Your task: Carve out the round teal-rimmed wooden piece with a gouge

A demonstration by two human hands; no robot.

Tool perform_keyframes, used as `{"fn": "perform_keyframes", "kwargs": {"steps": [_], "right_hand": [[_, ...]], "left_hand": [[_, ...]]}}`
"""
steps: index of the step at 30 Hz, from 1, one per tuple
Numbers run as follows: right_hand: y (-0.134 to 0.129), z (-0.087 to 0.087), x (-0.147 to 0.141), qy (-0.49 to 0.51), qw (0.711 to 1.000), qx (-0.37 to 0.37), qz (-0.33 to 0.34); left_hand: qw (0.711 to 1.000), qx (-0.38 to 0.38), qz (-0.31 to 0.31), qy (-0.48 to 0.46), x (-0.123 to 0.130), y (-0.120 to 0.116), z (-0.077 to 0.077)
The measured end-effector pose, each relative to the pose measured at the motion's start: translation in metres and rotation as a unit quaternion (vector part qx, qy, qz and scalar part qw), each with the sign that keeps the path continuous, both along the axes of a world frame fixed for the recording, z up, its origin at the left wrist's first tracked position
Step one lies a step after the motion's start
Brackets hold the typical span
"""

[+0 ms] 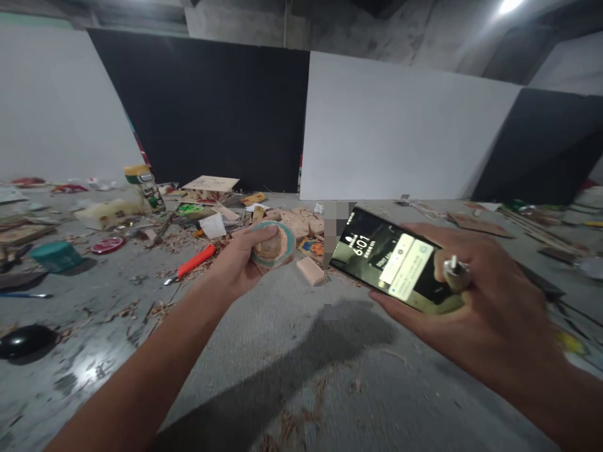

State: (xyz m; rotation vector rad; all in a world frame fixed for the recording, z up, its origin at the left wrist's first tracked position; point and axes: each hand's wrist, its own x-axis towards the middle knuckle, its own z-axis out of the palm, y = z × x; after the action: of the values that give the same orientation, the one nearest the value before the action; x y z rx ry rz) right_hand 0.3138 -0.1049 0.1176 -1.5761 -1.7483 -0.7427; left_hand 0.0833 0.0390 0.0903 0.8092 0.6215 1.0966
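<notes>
My left hand [247, 260] is closed on a round wooden disc [273, 243] with a teal rim and a paler carved middle, thumb across its face. On the right, my right hand [485, 314] grips a smartphone [377, 257] whose lit screen shows the time 6:01 and notification boxes. A ring [456, 269] shows on a finger of that hand. Between the hands, a small light wooden block [311, 270] lies on the floor. Left of my left hand is an orange utility knife [195, 262], its blade toward me.
Wood shavings [287, 427] litter the grey floor. To the left are a teal lump [55, 256], a red lid [108, 245], a yellow-capped can [144, 188], a paintbrush [28, 295] and a glossy black object [27, 342]. Black [211, 113] and white [400, 132] panels stand behind.
</notes>
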Motion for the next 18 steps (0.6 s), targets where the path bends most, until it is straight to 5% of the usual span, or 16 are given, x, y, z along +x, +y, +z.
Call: {"fn": "perform_keyframes", "kwargs": {"steps": [6, 18], "right_hand": [[0.013, 0.006, -0.019, -0.004, 0.994, 0.044, 0.099], [0.016, 0.001, -0.022, -0.001, 0.995, 0.049, 0.09]], "left_hand": [[0.994, -0.097, 0.018, -0.051, -0.001, -0.002, 0.006], [0.993, -0.089, 0.069, -0.044, 0.004, 0.001, 0.007]]}}
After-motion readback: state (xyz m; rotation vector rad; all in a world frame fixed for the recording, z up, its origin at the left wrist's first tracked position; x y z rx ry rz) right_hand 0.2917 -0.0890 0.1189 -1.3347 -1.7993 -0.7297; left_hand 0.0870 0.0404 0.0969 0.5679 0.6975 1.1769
